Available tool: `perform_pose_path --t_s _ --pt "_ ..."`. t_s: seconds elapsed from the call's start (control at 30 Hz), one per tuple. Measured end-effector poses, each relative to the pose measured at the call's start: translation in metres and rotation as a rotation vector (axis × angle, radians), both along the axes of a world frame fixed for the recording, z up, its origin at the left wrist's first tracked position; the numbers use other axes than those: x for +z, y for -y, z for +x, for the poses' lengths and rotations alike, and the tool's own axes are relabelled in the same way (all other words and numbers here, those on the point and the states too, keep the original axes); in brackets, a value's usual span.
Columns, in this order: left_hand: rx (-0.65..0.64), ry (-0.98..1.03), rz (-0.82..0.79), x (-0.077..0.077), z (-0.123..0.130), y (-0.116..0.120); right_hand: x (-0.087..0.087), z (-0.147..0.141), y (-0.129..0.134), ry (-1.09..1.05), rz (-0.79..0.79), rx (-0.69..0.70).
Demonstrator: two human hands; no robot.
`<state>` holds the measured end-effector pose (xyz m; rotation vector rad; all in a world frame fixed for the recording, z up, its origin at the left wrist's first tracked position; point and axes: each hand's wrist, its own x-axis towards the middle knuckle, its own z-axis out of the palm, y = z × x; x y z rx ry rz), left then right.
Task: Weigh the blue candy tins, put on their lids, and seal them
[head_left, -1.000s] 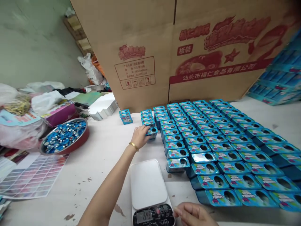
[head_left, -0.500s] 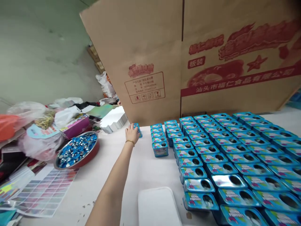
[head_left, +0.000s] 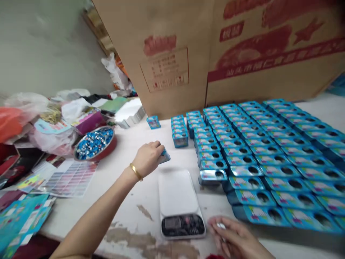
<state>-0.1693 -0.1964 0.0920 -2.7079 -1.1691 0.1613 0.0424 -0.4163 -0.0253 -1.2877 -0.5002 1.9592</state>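
The left hand [head_left: 148, 157] hides most of the blue tin [head_left: 165, 157] it holds. Blur smears the red print [head_left: 160, 44] on the carton [head_left: 188, 21], its top cut off, and the scale readout [head_left: 173, 223]. Silvery bits [head_left: 221, 226] in the right hand [head_left: 234, 235] are too indistinct to name.

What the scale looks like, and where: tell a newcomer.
Find the big cardboard box at the back. Come forward, left of the rowed blue tins, towards the right hand. The scale there alone has a flat white top and black display panel.
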Motion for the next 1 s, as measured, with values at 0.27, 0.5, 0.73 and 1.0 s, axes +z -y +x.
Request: perform_pose_path --t_s 0.27,0.5,0.73,1.0 --pt "-0.133 -0.077 -0.219 -0.011 0.03 0.097 0.011 -0.004 0.03 -0.127 -0.071 -0.08" --pt "-0.091 0.309 -0.199 -0.018 0.011 0.095 0.013 0.003 0.053 -0.194 -0.146 -0.151" --pt "0.39 0.793 -0.211 -0.07 -0.067 0.114 0.004 0.009 0.058 -0.176 -0.172 -0.197" --pt "0.635 0.844 -0.398 -0.146 -0.107 0.159 0.02 0.005 0.032 0.129 -0.029 0.04"
